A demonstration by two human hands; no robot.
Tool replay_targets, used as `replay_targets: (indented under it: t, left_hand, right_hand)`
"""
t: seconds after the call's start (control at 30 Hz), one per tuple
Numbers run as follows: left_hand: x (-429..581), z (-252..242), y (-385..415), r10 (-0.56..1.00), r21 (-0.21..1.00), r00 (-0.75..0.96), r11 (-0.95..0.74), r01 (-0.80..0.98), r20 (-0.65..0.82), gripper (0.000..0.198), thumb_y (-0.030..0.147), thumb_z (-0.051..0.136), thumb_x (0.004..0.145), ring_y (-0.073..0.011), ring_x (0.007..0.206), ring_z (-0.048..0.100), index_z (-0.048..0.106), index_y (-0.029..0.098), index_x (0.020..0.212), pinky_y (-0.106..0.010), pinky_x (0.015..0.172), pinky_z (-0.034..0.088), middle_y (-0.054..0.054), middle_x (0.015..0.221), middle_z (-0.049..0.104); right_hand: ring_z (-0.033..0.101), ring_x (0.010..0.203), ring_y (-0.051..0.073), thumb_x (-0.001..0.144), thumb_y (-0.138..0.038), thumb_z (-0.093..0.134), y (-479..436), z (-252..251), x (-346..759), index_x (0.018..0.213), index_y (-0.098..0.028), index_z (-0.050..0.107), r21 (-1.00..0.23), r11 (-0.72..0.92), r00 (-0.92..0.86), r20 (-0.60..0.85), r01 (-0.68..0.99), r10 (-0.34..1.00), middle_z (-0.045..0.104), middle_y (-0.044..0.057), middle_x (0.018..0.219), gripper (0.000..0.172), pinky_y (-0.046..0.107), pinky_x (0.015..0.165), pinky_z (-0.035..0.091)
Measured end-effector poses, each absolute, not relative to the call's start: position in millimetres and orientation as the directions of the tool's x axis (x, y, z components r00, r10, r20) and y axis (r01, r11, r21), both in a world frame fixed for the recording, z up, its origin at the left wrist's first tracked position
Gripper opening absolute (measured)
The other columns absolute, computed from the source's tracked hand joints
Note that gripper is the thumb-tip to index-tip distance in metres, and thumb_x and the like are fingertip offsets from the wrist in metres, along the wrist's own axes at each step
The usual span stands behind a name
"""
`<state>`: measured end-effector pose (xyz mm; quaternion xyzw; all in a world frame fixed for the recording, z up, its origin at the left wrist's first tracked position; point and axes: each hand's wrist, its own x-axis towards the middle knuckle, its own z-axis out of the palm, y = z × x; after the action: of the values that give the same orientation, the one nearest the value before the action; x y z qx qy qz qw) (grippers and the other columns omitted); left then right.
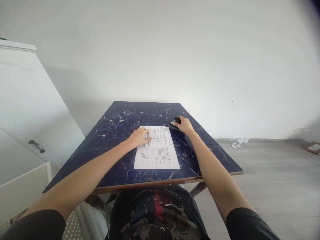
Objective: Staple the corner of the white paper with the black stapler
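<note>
Paper stack: the printed sheets (158, 155) lie flat on the blue marbled table (120, 173), near its front edge, text side up, with the edges nearly aligned.
Left hand: the left hand (141, 136) rests on the upper left part of the sheets, fingers loosely spread and slightly bent, palm down; it touches the paper without closing around anything.
Right hand: the right hand (184, 125) is curled over a black stapler (177, 119), fingers closed on its upper part.
Stapler: it sits on the table by the far right corner of the sheets, its nose turned toward them; whether it touches the paper, I cannot tell.
Cabinet: the white cabinet (22, 96) stands left of the table, with a dark handle (37, 146) on its front; its contents are hidden.
Perforated white item: below the table's left side, a white piece with rows of holes (72, 230) shows partly; whether it is a basket, I cannot tell.
Floor at right: a clear and white packet (240, 143) lies near the wall, its contents too small to tell; a brown item with a white label (314, 147) lies at the edge of view.
</note>
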<state>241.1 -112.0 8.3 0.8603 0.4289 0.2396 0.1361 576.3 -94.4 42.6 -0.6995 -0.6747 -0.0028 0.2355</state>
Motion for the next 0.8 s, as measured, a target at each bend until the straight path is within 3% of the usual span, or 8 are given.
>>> replay_targets:
  t: [0.17,0.3,0.43,0.6,0.8]
  left_hand:
    - [240.2,11.5,-115.2,0.801,0.496,0.539,-0.590,0.638,0.260,0.051,0.058,0.083,0.071,-0.0370,0.131,0.057,0.077,0.025,0.109,-0.044,0.113,0.042,-0.013,0.134,0.068]
    - [241.4,13.1,-118.1,0.804,0.443,0.545,-0.589,0.676,0.238,0.056,0.059,0.082,0.071,-0.0409,0.135,0.054,0.075,0.024,0.114,-0.048,0.112,0.040,-0.015,0.141,0.063]
    - [242.0,10.7,-114.2,0.820,0.397,0.520,-0.571,0.719,0.238,0.057,0.061,0.081,0.073,-0.0403,0.125,0.061,0.072,0.023,0.114,-0.046,0.105,0.046,-0.017,0.130,0.068]
    - [236.8,9.3,-105.5,0.867,0.502,0.462,-0.488,0.714,0.187,0.071,0.056,0.086,0.067,-0.0392,0.107,0.069,0.064,0.021,0.124,-0.043,0.092,0.051,-0.018,0.119,0.072]
    - [229.3,12.2,-99.3,0.815,0.524,0.564,-0.542,0.657,0.135,0.078,0.062,0.079,0.074,-0.0391,0.117,0.067,0.057,0.022,0.137,-0.042,0.091,0.052,-0.018,0.132,0.068]
  right_hand:
    - [0.070,0.106,0.028,0.098,-0.035,0.063,-104.6,52.8,533.0,0.131,-0.018,0.064,-0.439,0.214,0.029,0.485,0.873,0.874,0.075,0.013,0.118,0.038,0.035,0.087,0.052]
    - [0.070,0.111,0.027,0.095,-0.032,0.068,-114.6,50.0,488.0,0.134,-0.018,0.065,-0.460,0.404,-0.164,0.477,0.791,0.863,0.074,0.013,0.124,0.042,0.035,0.095,0.053]
    - [0.068,0.117,0.027,0.093,-0.024,0.069,-122.4,40.5,461.4,0.135,-0.022,0.065,-0.420,0.462,-0.292,0.409,0.781,0.864,0.073,0.011,0.129,0.042,0.036,0.100,0.051]
    - [0.067,0.118,0.027,0.094,-0.022,0.067,-125.7,36.0,459.4,0.136,-0.022,0.064,-0.335,0.508,-0.385,0.370,0.794,0.846,0.072,0.010,0.130,0.042,0.037,0.101,0.050]
    - [0.065,0.121,0.029,0.096,-0.022,0.065,-124.3,32.3,461.0,0.139,-0.020,0.062,-0.270,0.554,-0.455,0.351,0.788,0.818,0.070,0.013,0.132,0.044,0.041,0.102,0.050]
